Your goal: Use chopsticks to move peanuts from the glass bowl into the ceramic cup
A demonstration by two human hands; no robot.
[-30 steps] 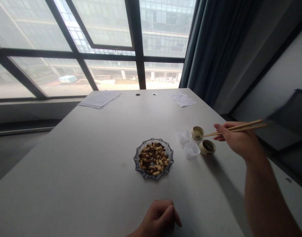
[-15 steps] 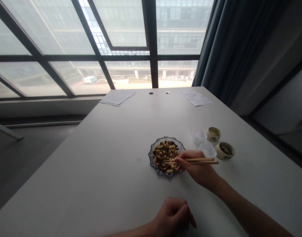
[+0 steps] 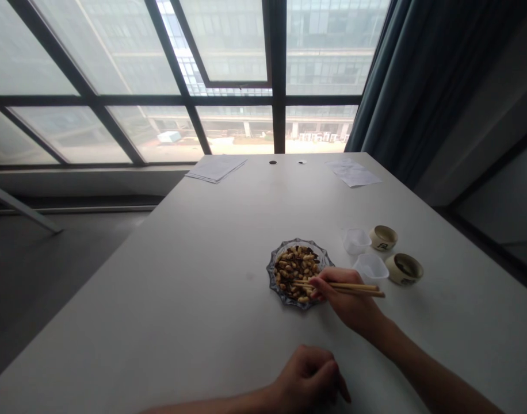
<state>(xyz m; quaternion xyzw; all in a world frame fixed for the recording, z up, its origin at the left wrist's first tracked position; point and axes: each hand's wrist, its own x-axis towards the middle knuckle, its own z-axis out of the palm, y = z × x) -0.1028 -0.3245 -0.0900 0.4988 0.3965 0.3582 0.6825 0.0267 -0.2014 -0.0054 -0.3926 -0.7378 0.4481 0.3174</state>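
My right hand (image 3: 347, 296) grips a pair of wooden chopsticks (image 3: 358, 289) over the right edge of a scalloped glass dish (image 3: 272, 282). The chopstick tips reach into the peanuts and dark seeds (image 3: 296, 267) heaped in the dish. Whether the tips pinch a piece is too small to tell. Near the front of the table, my left hand (image 3: 309, 376) rests loosely curled, closed with nothing visible in it. Its fingertips are partly hidden beneath the hand.
Right of the dish stand two clear plastic tubs (image 3: 371, 267) and two beige cups; the nearer cup (image 3: 393, 270) has dark contents, the farther cup (image 3: 383, 246) is behind it. Papers (image 3: 216, 168) and a sheet (image 3: 354, 172) lie at the white table's far end, before windows.
The whole view has shifted, so things sit slightly farther right. My right hand remains at the dish with the chopsticks, tilted slightly differently. My left hand stays curled on the table.
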